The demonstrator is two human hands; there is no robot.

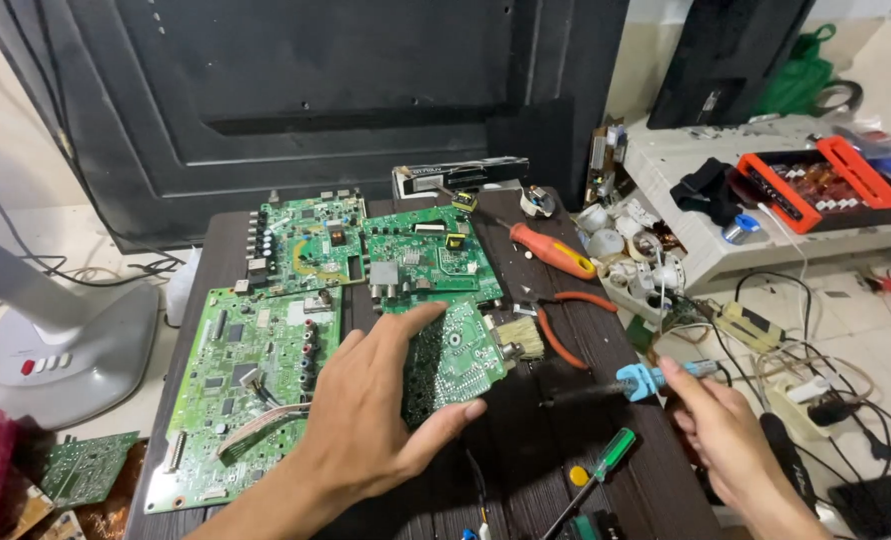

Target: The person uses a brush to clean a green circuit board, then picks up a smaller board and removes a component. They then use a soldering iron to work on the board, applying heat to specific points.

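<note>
Beyond both hands we see a large black panel (296,90) leaning upright. Under them lies a dark wooden surface (526,440), with three bigger green circuit boards (256,390) just left of and beyond our left hand (366,420). That hand is partly closed around a small green circuit board (456,360), held tilted up off the surface. Our right hand (731,435) grips a blue-handled soldering iron (616,385), its tip near the board. We judge soldering is underway; the next touch calls for a steady, precise tip. The board looks densely dotted with solder points.
</note>
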